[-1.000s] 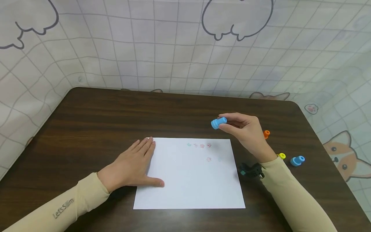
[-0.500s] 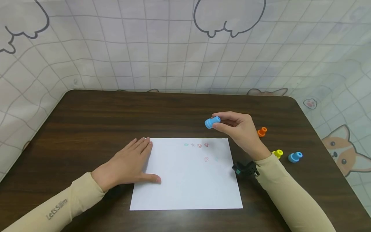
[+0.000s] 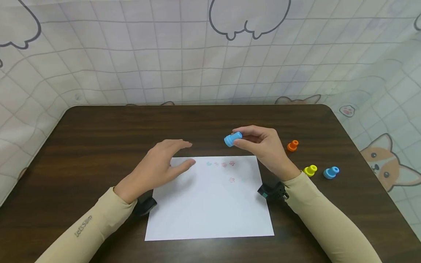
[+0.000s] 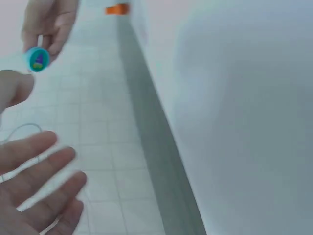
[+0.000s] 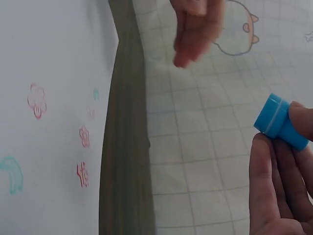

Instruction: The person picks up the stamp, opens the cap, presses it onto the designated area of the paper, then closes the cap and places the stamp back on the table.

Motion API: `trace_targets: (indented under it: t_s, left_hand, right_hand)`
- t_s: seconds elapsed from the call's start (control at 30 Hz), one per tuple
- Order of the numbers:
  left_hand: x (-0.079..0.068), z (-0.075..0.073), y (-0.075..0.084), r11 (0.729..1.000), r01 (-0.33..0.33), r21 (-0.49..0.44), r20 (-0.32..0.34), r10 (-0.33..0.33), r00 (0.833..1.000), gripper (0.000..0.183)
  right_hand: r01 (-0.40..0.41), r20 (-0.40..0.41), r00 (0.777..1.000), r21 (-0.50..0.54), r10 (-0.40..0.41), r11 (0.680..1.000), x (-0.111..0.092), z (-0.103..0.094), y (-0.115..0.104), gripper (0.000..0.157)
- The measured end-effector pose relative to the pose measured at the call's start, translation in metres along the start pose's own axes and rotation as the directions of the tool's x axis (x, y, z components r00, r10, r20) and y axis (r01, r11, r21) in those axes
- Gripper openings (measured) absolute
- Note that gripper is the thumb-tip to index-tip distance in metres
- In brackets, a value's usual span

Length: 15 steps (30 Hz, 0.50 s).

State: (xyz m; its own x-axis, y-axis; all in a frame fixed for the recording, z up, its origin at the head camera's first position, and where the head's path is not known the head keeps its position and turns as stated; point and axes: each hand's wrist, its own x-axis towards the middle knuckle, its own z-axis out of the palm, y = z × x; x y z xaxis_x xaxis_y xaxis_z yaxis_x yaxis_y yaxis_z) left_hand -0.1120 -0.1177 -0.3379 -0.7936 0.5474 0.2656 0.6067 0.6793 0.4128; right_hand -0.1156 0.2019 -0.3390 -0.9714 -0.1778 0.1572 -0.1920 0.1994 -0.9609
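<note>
My right hand (image 3: 263, 148) pinches a light blue stamp (image 3: 232, 139) between thumb and fingers, just beyond the paper's far edge. The left wrist view shows one round end of this stamp (image 4: 38, 59), with a small coloured picture inside a teal rim. Raised over the left part of the white paper (image 3: 210, 215), my left hand (image 3: 158, 164) holds nothing, its fingers spread and thumb apart. Small red and green stamped prints (image 5: 84, 136), among them flowers, mark the paper's upper right. In the right wrist view the left hand (image 5: 198, 29) appears blurred at the top.
Right of the right arm, an orange stamp (image 3: 292, 145), a yellow stamp (image 3: 310, 170) and a second blue stamp (image 3: 330, 172) stand on the dark wooden table (image 3: 98, 138). A white grid-patterned cloth (image 3: 184, 54) with cartoon animals hangs behind and beside it.
My left hand has lifted off the paper's left edge and moved right, its fingers now pointing toward the right hand. The right hand still pinches the blue stamp; the head view has shifted slightly.
</note>
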Motion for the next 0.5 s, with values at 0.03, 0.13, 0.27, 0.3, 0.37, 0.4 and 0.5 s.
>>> trace_targets:
  t_s: [0.03, 0.13, 0.27, 0.3, 0.37, 0.4, 0.5]
  left_hand:
    - [0.003, 0.001, 0.001, 0.999, -0.016, -0.044, -0.03, 0.015, 0.999, 0.049]
    - [0.012, 0.004, 0.005, 0.979, -0.085, -0.186, -0.113, 0.064, 0.991, 0.041]
    - [0.022, 0.01, 0.011, 0.909, -0.149, -0.39, -0.191, 0.078, 0.978, 0.038]
    - [0.024, 0.012, 0.013, 0.884, -0.156, -0.442, -0.203, 0.071, 0.977, 0.039]
    - [0.027, 0.016, 0.016, 0.832, -0.159, -0.531, -0.22, 0.046, 0.974, 0.04]
    - [0.028, 0.018, 0.018, 0.806, -0.156, -0.571, -0.222, 0.031, 0.975, 0.04]
    - [0.029, 0.024, 0.021, 0.747, -0.139, -0.65, -0.219, -0.008, 0.976, 0.04]
  right_hand:
    - [-0.003, 0.004, 1.0, 0.012, 0.003, 1.0, 0.0, 0.002, 0.0, 0.037]
    - [-0.017, 0.013, 1.0, 0.057, 0.016, 0.998, -0.001, 0.006, -0.001, 0.038]
    - [-0.044, 0.032, 0.999, 0.157, 0.04, 0.987, -0.003, 0.012, -0.002, 0.039]
    - [-0.051, 0.036, 0.998, 0.182, 0.045, 0.982, -0.004, 0.014, -0.003, 0.038]
    - [-0.065, 0.044, 0.997, 0.232, 0.056, 0.971, -0.006, 0.017, -0.004, 0.039]
    - [-0.071, 0.048, 0.997, 0.251, 0.061, 0.965, -0.007, 0.018, -0.004, 0.038]
    - [-0.09, 0.058, 0.995, 0.314, 0.075, 0.945, -0.01, 0.023, -0.006, 0.037]
